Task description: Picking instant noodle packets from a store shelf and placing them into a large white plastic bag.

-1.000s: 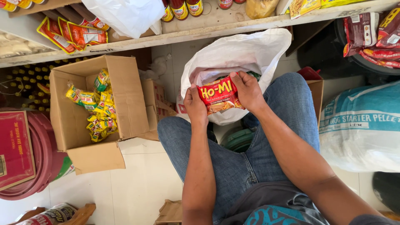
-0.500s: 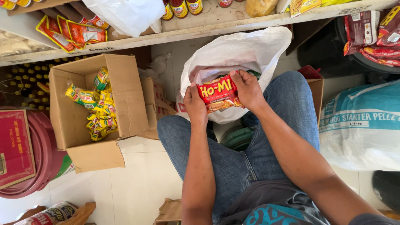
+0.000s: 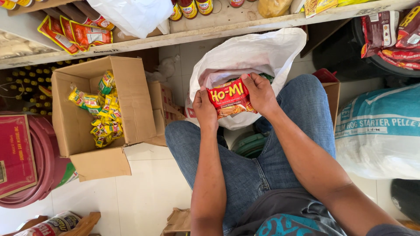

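Observation:
I sit on the floor in blue jeans, both hands raised in front of a white plastic bag (image 3: 262,52) that stands open between my knees. My left hand (image 3: 204,108) grips the left end of a red noodle packet (image 3: 229,97). My right hand (image 3: 259,92) pinches its right end from above. The packet is held flat just at the bag's mouth. Something red and green shows inside the bag.
An open cardboard box (image 3: 131,100) with several yellow-green sachets (image 3: 103,113) stands at my left. A wooden shelf (image 3: 210,30) with packets and bottles runs overhead. A large white-and-teal sack (image 3: 380,131) lies at my right, a red basin (image 3: 39,183) at far left.

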